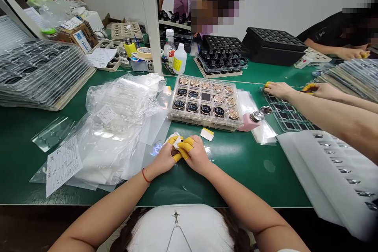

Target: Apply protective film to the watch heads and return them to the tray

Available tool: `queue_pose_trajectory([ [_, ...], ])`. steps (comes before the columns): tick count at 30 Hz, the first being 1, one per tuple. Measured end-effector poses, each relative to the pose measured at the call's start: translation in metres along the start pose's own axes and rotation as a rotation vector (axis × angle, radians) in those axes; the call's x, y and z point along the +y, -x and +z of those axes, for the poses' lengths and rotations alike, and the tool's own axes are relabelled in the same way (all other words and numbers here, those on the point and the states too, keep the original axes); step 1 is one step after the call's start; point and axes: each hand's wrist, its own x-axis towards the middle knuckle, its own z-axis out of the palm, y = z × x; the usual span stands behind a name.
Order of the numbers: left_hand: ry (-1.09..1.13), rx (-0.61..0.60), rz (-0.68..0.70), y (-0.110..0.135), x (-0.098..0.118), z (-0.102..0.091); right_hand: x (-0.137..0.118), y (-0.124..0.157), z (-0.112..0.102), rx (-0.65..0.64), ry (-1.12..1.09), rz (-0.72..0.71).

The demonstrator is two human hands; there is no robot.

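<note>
My left hand [165, 154] and my right hand [197, 154], both with yellow finger cots, meet over the green table. Their fingers are closed around a crumpled white wiping cloth [176, 142]. A small dark piece shows between the fingertips, mostly hidden, so I cannot tell its kind. Just beyond my hands lies a stack of clear trays [203, 123]. Its top tray has rose-gold watch cases [217, 99] and round black-faced pieces [192, 107] in its cells; one cell [206, 96] shows only a dark square. A small white-and-yellow pad [207, 134] rests near my right hand.
Plastic bags [118, 126] cover the table to my left, before stacked trays [38, 73]. A pink pump bottle [249, 121] stands right of the tray stack. At right, a co-worker's hands [279, 89] touch another tray [285, 114]. White foam sheeting [313, 169] overhangs the front edge.
</note>
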Motion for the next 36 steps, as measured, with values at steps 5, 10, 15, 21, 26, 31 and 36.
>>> queue_pose_trajectory([
  [5, -0.017, 0.030, 0.021, 0.000, -0.002, 0.002, 0.014, -0.007, 0.000, 0.056, 0.040, 0.092],
  [10, 0.105, 0.003, -0.001, 0.001, 0.000, 0.003, 0.024, -0.009, -0.002, 0.009, 0.075, 0.251],
  [15, 0.236, 0.053, -0.024, 0.002, 0.002, 0.000, 0.027, -0.007, -0.027, -0.128, 0.019, 0.415],
  [21, 0.576, 0.086, 0.093, 0.000, 0.009, -0.015, 0.000, -0.006, -0.063, -0.373, 0.047, 0.100],
  [26, 0.662, 0.112, 0.064, 0.001, 0.015, -0.020, -0.054, -0.010, -0.108, -0.242, 0.137, -0.179],
  [31, 0.599, 0.205, 0.023, -0.006, 0.005, -0.019, -0.090, -0.007, -0.142, -0.456, 0.005, -0.299],
  [36, 0.584, 0.245, 0.063, -0.010, 0.004, -0.015, -0.078, 0.001, -0.131, -0.548, -0.064, -0.236],
])
